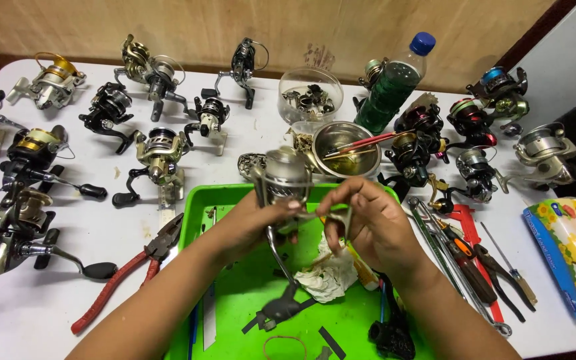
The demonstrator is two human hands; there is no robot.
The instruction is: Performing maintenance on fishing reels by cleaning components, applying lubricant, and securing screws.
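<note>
Above the green tray (235, 200), a silver reel (283, 177) is being gripped by the left hand (251, 223), while its bail wire (328, 215) is being pinched by the right hand (368, 223).

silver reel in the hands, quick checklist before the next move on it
1. Left hand has a firm grip on the silver reel: ok.
2. Right hand pinches the wire part beside the spool: ok; which part it is, cannot tell.
3. Reel is held over the green tray, so dropped bits land inside: ok.
4. Tray floor free of clutter: not ok; a crumpled rag and loose parts lie under the hands.
5. Red-handled pliers lie near the left arm: ok.
6. Small screws all accounted for: cannot tell.
</note>
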